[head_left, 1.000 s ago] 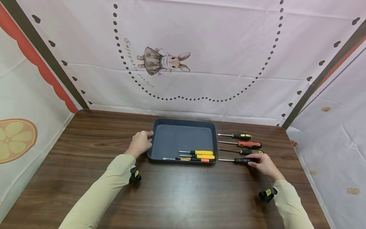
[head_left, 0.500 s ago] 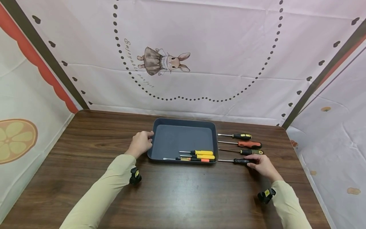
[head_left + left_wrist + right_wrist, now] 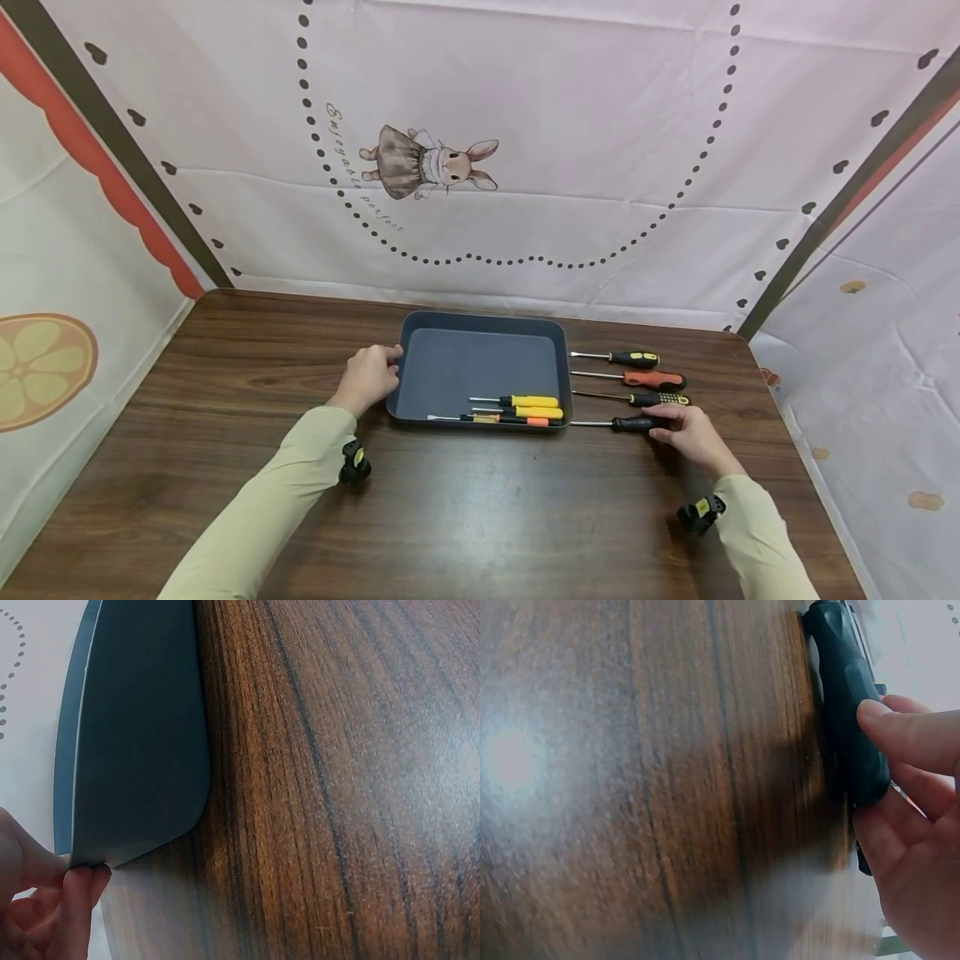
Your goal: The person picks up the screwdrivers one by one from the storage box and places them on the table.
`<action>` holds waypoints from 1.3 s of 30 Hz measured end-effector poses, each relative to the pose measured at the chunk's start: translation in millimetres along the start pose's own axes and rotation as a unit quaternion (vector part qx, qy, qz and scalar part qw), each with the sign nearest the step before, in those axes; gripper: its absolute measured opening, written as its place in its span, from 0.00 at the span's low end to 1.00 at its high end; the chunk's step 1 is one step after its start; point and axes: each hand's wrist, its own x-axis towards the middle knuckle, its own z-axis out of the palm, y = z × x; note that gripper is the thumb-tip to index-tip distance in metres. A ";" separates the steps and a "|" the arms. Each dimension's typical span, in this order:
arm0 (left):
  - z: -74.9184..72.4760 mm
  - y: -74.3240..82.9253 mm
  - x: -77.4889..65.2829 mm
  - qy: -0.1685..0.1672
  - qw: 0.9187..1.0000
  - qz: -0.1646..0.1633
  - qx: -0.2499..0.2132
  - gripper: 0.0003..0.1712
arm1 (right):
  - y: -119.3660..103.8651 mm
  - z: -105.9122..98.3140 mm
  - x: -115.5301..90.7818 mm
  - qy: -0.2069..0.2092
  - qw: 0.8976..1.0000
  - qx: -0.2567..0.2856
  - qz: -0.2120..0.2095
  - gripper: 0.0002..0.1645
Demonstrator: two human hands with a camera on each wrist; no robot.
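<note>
Pinching the nearest black screwdriver (image 3: 632, 423), right of the tray (image 3: 465, 362), the right hand (image 3: 693, 433) has thumb and fingers closed on its handle. Yellow-handled screwdrivers (image 3: 540, 412) lie along the tray's near side, inside. The left hand (image 3: 366, 377), fingers curled, pinches the tray's left rim. Rabbit-printed cloth (image 3: 431, 163) hangs beyond the tray.

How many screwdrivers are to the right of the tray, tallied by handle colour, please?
Black and yellow: 2, the patched handle and the dotted handle
Orange and black: 1, the orange-and-black handle
Plain black: 1, the black handle in the right hand
Total: 4
</note>
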 end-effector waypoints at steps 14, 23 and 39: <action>-2.1 0.2 -1.7 0.001 1.000 -0.014 0.008 0.21 | -58.6 -23.9 21.6 0.010 0.997 -0.035 -0.074 0.20; -2.2 0.2 -1.7 0.012 1.000 -0.003 0.005 0.21 | -107.6 28.2 67.9 -0.103 0.993 -0.033 -0.036 0.35; -3.2 0.2 -1.4 0.015 1.000 0.000 -0.008 0.20 | -110.9 56.6 83.2 -0.108 0.982 0.084 0.131 0.42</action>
